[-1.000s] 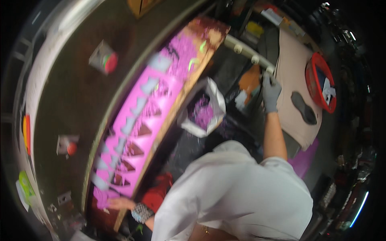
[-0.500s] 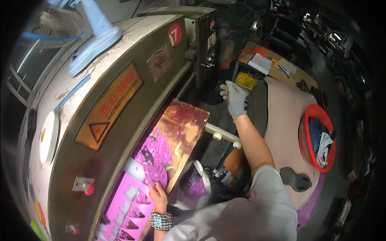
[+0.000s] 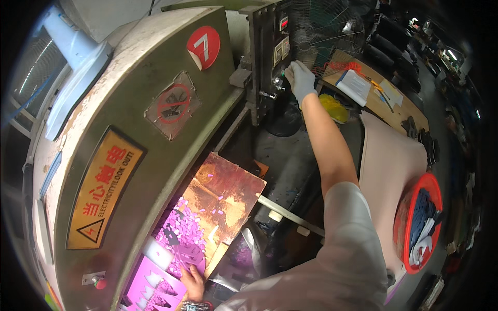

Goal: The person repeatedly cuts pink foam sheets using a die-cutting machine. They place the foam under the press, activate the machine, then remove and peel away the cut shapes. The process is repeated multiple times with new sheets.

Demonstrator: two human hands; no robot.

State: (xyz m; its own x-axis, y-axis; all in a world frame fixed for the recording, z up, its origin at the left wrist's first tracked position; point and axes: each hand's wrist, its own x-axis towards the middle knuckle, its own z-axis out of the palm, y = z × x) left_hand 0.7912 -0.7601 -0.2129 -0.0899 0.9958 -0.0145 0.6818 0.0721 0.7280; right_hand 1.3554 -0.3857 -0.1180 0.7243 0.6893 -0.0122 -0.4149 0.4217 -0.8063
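My bare left hand [image 3: 193, 284] pinches a purple slotted foam piece [image 3: 190, 254] at the near end of a worn wooden board [image 3: 236, 189]. Small purple foam scraps [image 3: 174, 228] lie heaped beside that piece. Below is a purple foam sheet [image 3: 139, 274] with jagged cut-outs, partly under the press beam. My right arm reaches far forward. Its white-gloved right hand [image 3: 302, 82] is at the control panel [image 3: 272, 57] of the green press, fingers curled beside a metal knob [image 3: 279, 83]. Whatever the fingertips touch is hidden.
The green press beam [image 3: 171, 67] with warning signs fills the left, a pale blue fan [image 3: 78, 52] on top. A bag of purple scraps [image 3: 244, 256] hangs below the board. Right are a beige sheet [image 3: 386, 155], a red basket [image 3: 436, 207] with cloths and a wooden desk [image 3: 384, 106].
My right hand has moved from beside the yellow bag to the control panel. The left hand keeps hold of the purple foam piece. My view has shifted.
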